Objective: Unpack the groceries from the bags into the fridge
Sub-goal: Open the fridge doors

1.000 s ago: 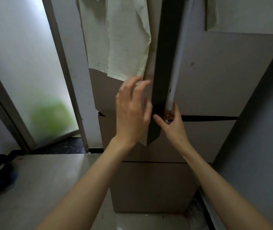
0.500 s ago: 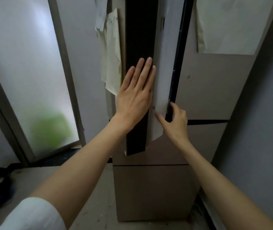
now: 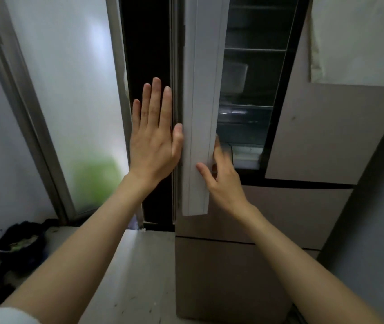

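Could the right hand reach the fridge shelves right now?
Probably yes: the right hand is already at the inner edge of the left fridge door, which is swung open, leaving a gap to the shelves.

The fridge door has swung open wider, and now the shelves inside show. The left hand lies flat, higher up than before.

Frosted glass door left, pale floor, grey wall.

Beige fridge, upper left door swung open, white inner edge showing; dim glass shelves inside; lower drawers closed.
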